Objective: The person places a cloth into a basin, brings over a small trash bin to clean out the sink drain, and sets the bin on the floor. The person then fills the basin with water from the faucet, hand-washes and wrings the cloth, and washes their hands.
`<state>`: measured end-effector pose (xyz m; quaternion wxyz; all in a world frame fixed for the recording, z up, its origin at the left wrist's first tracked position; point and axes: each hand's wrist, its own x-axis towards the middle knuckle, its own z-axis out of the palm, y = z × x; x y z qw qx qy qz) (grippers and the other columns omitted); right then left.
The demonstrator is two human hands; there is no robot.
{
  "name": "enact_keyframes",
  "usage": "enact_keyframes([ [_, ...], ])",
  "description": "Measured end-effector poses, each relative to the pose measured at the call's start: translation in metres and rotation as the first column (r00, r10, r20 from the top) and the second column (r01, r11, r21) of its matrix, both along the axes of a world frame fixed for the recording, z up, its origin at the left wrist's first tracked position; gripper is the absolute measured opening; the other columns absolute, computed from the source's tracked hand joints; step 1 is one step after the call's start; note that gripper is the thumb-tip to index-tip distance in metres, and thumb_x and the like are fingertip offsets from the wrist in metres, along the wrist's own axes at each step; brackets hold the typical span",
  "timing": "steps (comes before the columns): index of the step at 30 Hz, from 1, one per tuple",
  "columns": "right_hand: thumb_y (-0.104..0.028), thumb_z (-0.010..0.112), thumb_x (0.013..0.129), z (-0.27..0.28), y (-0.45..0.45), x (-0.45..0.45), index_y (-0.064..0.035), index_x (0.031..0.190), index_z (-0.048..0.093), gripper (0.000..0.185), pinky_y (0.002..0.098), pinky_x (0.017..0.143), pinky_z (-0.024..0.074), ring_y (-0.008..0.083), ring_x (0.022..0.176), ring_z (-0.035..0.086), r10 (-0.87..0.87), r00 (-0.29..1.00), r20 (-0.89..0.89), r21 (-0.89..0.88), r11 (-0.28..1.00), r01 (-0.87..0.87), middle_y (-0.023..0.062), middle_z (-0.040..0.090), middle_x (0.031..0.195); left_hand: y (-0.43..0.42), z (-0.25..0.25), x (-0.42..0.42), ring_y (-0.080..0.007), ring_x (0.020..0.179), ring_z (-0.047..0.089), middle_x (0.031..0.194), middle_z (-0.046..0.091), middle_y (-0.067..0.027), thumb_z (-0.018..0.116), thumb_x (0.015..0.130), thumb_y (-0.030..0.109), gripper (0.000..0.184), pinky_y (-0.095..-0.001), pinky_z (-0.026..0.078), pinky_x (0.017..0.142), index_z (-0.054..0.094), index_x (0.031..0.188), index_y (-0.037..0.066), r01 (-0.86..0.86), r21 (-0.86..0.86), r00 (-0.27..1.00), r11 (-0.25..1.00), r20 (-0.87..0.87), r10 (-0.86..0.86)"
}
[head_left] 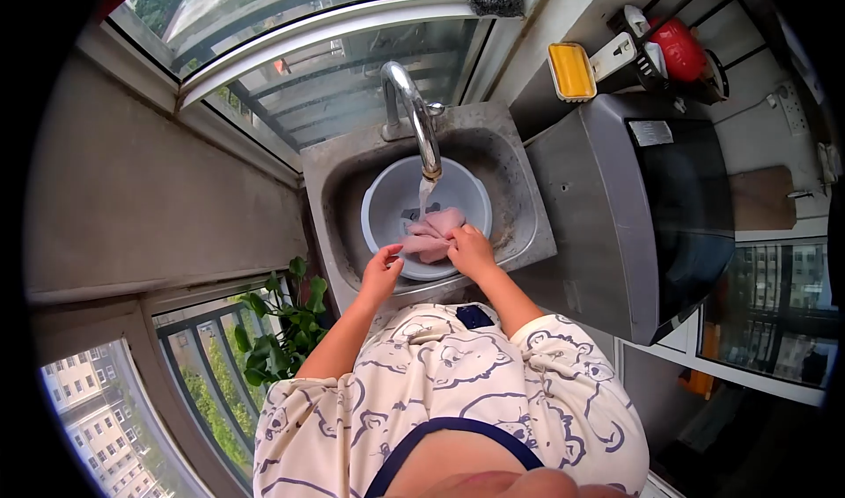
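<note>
A wet-looking pink cloth (436,227) is bunched inside a pale grey-blue plastic basin (377,201), which stands in the metal sink (343,168). My right hand (473,252) grips the cloth at its right side, with the fingers closed on its folds. At the cloth's left end, my left hand (382,271) has its thumb and fingertips on the edge of the fabric. Water runs from the curved chrome faucet (410,102) into the basin, just behind the cloth. Something dark grey (411,214) lies in the basin beside the stream; its kind is unclear.
A grey machine with a dark lid (673,208) stands right of the sink. A yellow sponge-like block in a dish (572,71) and a red round item (679,49) sit behind it. A leafy plant (286,326) is at the left, and windows (352,84) rise behind the sink.
</note>
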<state>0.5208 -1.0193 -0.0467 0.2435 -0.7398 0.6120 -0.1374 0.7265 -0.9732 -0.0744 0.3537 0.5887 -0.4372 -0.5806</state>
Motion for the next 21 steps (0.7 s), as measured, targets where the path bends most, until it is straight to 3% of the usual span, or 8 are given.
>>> enact_keyframes([
  [4,-0.010,0.053,0.066,-0.026,0.016,0.002,-0.0098,0.081,0.059,0.016,0.0383,0.074,0.0433,0.0291,0.086,0.051,0.064,0.993,-0.099,0.115,0.992,-0.053,0.0117,0.054,0.086,0.001,0.011,-0.011,-0.0129,0.091,0.052,0.103,0.055,-0.0071,0.052,0.079,0.010,0.031,-0.0244,0.042,0.072,0.049,0.109,0.003,0.053,-0.019,0.999,0.998,0.012,-0.053],
  [6,-0.012,0.055,0.066,-0.030,0.019,0.003,-0.0105,0.082,0.060,0.017,0.0393,0.076,0.0421,0.0281,0.087,0.051,0.125,0.985,-0.122,0.134,0.985,-0.109,0.0109,0.054,0.087,0.007,0.015,-0.012,-0.0127,0.088,0.053,0.100,0.056,-0.0069,0.053,0.078,0.010,0.030,-0.0239,0.043,0.070,0.051,0.108,0.005,0.036,0.025,0.994,0.999,0.106,-0.039],
  [10,-0.017,0.056,0.067,-0.032,0.013,-0.007,-0.0095,0.084,0.060,0.019,0.0396,0.076,0.0410,0.0266,0.090,0.050,0.267,0.942,-0.205,0.159,0.958,-0.237,0.0103,0.055,0.091,0.019,-0.003,-0.007,-0.0121,0.094,0.050,0.103,0.055,-0.0059,0.051,0.079,0.006,0.030,-0.0232,0.041,0.074,0.049,0.109,0.003,-0.004,-0.014,0.987,1.000,0.158,0.007],
  [12,-0.019,0.056,0.068,-0.030,0.008,-0.014,-0.0091,0.084,0.060,0.020,0.0397,0.077,0.0403,0.0261,0.091,0.050,0.318,0.920,-0.230,0.170,0.944,-0.283,0.0102,0.055,0.092,0.025,-0.005,-0.009,-0.0072,0.060,0.049,0.083,0.058,-0.0041,0.055,0.076,0.015,0.031,-0.0223,0.039,0.054,0.053,0.107,0.009,-0.063,-0.085,0.964,0.994,0.252,0.083],
  [13,-0.019,0.056,0.068,-0.032,0.005,-0.018,-0.0087,0.085,0.060,0.021,0.0400,0.078,0.0394,0.0261,0.091,0.050,0.340,0.917,-0.207,0.165,0.936,-0.310,0.0098,0.054,0.093,0.026,-0.002,-0.011,-0.0068,0.054,0.044,0.070,0.055,-0.0035,0.056,0.075,0.016,0.032,-0.0235,0.036,0.050,0.054,0.107,0.010,-0.069,-0.051,0.961,0.996,0.263,0.080],
  [16,-0.021,0.056,0.068,-0.045,-0.003,-0.031,-0.0099,0.088,0.061,0.023,0.0396,0.083,0.0368,0.0265,0.093,0.050,0.385,0.910,-0.151,0.156,0.919,-0.363,0.0085,0.054,0.097,0.026,0.013,-0.022,-0.0066,0.053,0.045,0.063,0.051,-0.0034,0.055,0.076,0.016,0.032,-0.0234,0.036,0.049,0.054,0.107,0.010,-0.071,0.114,0.958,0.991,0.284,0.036],
  [18,-0.021,0.056,0.068,-0.058,-0.007,-0.036,-0.0119,0.090,0.061,0.025,0.0391,0.082,0.0376,0.0265,0.094,0.050,0.396,0.916,-0.062,0.164,0.909,-0.382,0.0084,0.055,0.099,0.027,0.002,-0.028,-0.0104,0.054,0.047,0.066,0.055,-0.0058,0.056,0.075,0.018,0.032,-0.0257,0.039,0.053,0.054,0.107,0.010,-0.079,0.128,0.945,0.989,0.325,0.034],
  [21,-0.022,0.055,0.068,-0.055,-0.017,-0.038,-0.0146,0.091,0.062,0.025,0.0388,0.081,0.0390,0.0264,0.093,0.052,0.467,0.882,-0.061,0.265,0.860,-0.436,0.0090,0.055,0.100,0.030,-0.007,-0.035,-0.0176,0.058,0.053,0.070,0.059,-0.0095,0.055,0.076,0.022,0.033,-0.0299,0.042,0.059,0.055,0.106,0.010,-0.091,-0.038,0.873,0.995,0.479,0.097],
])
